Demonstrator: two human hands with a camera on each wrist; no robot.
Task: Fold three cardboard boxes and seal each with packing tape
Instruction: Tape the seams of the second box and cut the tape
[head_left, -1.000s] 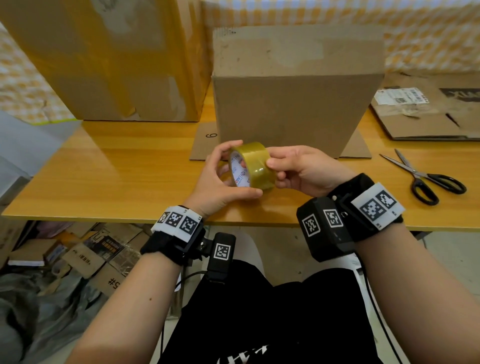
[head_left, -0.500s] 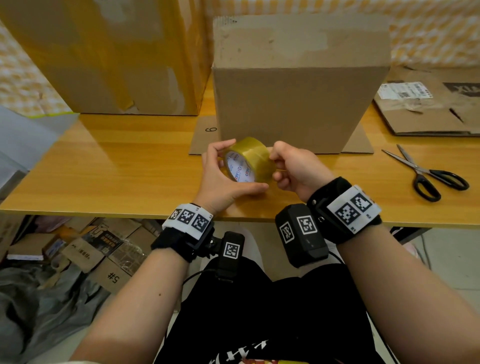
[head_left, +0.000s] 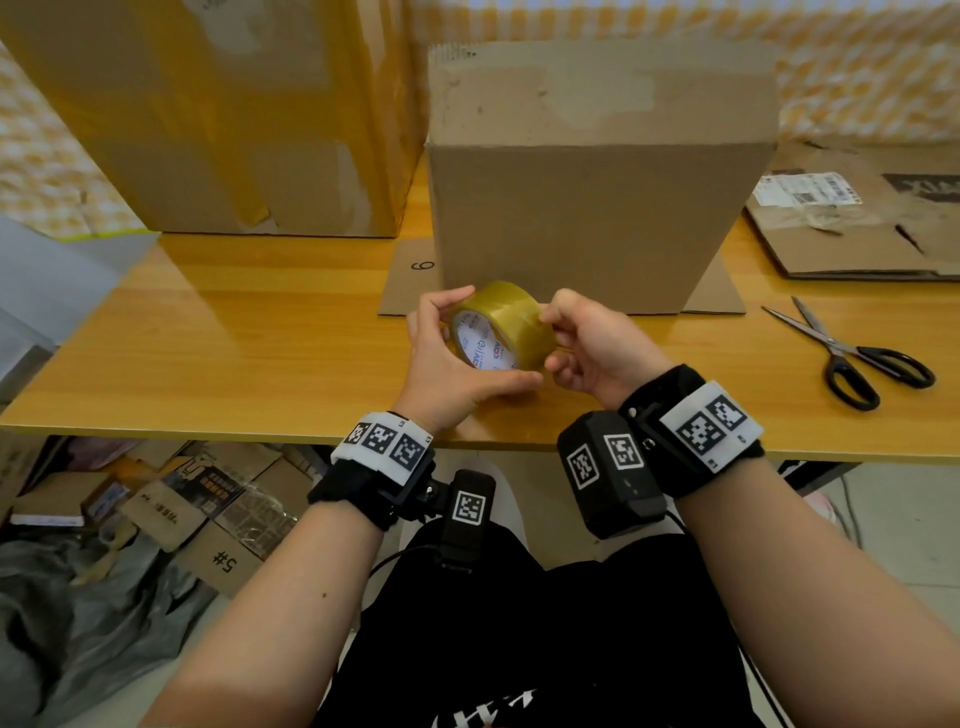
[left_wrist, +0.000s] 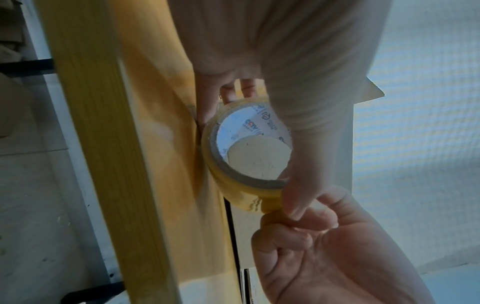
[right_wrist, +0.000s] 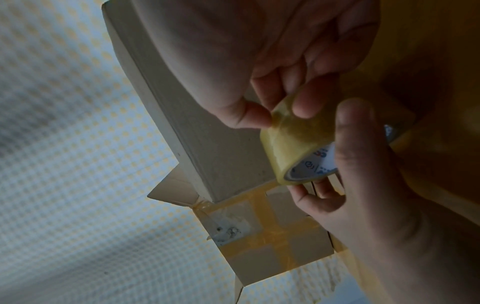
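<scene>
The roll of packing tape (head_left: 501, 327) is above the table edge, before the folded box (head_left: 597, 208). My left hand (head_left: 447, 364) grips it; my right hand (head_left: 592, 345) pinches its outer surface. I am probably finding the tape end; next I must peel it.

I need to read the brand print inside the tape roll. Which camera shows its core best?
The left wrist view: it looks straight into the tape roll, so the white printed core faces the lens. The head view shows the core obliquely, at an angle. The right wrist view shows mostly the roll's outer band, only a sliver of print.
</scene>
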